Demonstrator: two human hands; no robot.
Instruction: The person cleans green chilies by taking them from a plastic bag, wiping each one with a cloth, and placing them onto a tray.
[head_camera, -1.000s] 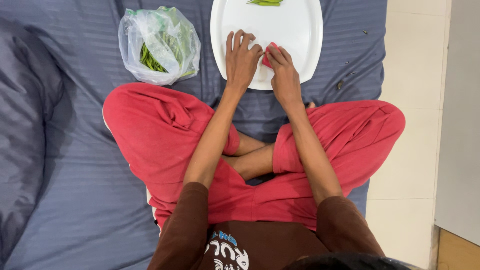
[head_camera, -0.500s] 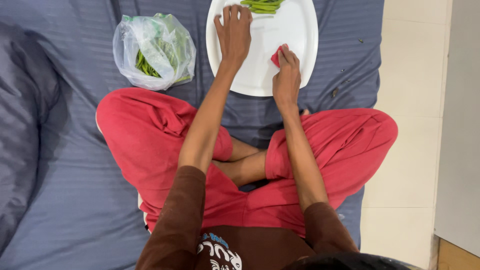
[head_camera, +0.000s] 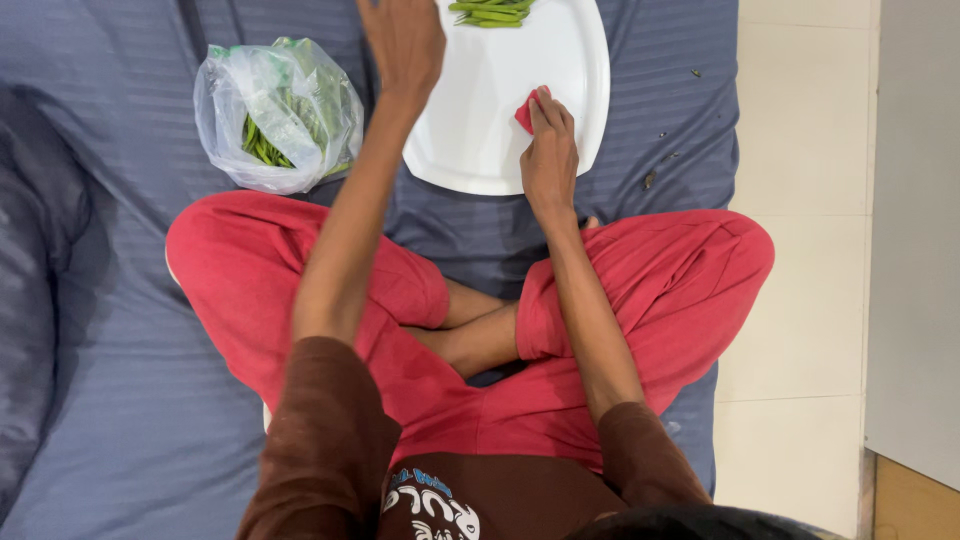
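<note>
Gripping a red tool, right hand rests on white plate.

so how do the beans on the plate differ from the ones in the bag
The beans on the plate lie loose and uncovered at the far edge of the white plate; the beans in the bag sit bunched inside a clear plastic bag on the bedsheet. The plate pile looks smaller. Both are green.

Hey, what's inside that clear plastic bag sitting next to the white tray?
The clear plastic bag holds green beans, showing through its near side. Crinkled, glare-covered plastic hides the rest of the contents, so how many there are cannot be told.
</note>
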